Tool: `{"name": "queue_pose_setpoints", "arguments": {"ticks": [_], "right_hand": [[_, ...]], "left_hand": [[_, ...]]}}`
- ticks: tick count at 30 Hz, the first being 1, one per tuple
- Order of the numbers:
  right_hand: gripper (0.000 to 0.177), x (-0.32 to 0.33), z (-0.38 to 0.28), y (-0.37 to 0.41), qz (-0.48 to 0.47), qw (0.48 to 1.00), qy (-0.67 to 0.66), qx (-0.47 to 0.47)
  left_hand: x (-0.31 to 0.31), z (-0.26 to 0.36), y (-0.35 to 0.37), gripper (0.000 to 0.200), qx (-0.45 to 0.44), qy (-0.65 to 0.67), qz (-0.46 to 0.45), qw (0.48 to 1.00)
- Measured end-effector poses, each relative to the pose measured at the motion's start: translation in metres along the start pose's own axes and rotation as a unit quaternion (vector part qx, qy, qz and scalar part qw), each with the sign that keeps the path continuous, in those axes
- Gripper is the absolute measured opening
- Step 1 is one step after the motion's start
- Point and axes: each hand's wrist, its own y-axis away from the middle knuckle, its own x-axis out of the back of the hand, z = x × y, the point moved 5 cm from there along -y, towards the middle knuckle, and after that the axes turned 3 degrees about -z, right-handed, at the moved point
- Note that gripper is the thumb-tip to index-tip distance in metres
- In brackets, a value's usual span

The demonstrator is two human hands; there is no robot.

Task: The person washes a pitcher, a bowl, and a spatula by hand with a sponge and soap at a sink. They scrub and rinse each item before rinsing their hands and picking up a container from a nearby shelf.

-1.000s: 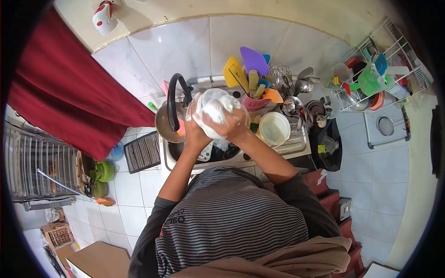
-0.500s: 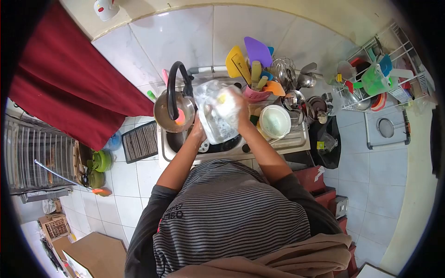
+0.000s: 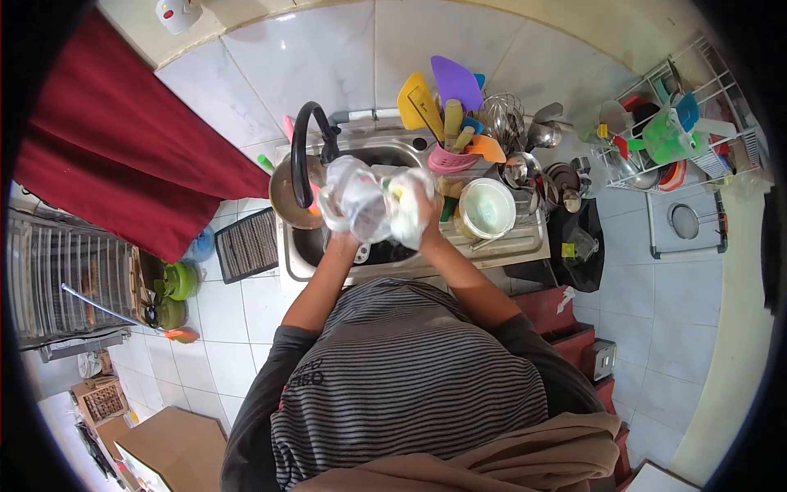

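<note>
Holding container [image 3: 361, 205] above sink [image 3: 393, 154], near faucet [image 3: 300, 156]

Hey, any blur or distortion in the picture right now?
Head view: right hand motion-blurred; head view: wall tiles bow along their top edge, a wide-angle distortion; head view: black corners, though the faucet looks fairly sharp.

You hold a clear plastic container [image 3: 361, 201], blurred, above the sink [image 3: 393, 154]. At its right side you have a white, sudsy lump [image 3: 406, 211], its shape unclear.
</note>
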Motion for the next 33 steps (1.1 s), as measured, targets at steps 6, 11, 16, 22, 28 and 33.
{"name": "queue_pose_setpoints", "arguments": {"ticks": [6,11,16,22,28,33], "right_hand": [[0.040,-0.070,0.026,0.064,-0.416,0.897,0.145,-0.026],[0.042,-0.063,0.017,-0.010,-0.451,0.865,0.134,-0.174],[0.039,-0.101,0.061,0.035,-0.373,0.901,-0.049,-0.218],[0.039,-0.062,0.099,0.113,-0.265,0.689,-0.615,-0.277],[0.014,0.028,0.125,0.086,-0.199,0.883,-0.370,-0.209],[0.020,0.095,0.134,0.079,-0.183,0.932,0.014,-0.313]], "left_hand": [[-0.019,-0.011,0.011,0.061,-0.098,-0.258,0.063,0.959],[-0.042,-0.050,0.012,0.057,0.072,-0.049,0.032,0.996],[-0.043,-0.047,-0.004,0.057,0.122,-0.103,0.112,0.981],[0.056,0.022,-0.021,0.053,0.221,-0.209,0.195,0.932],[0.055,0.050,-0.007,0.045,0.111,-0.382,0.176,0.901],[0.005,0.057,0.033,0.022,0.046,-0.717,0.138,0.682]]}}
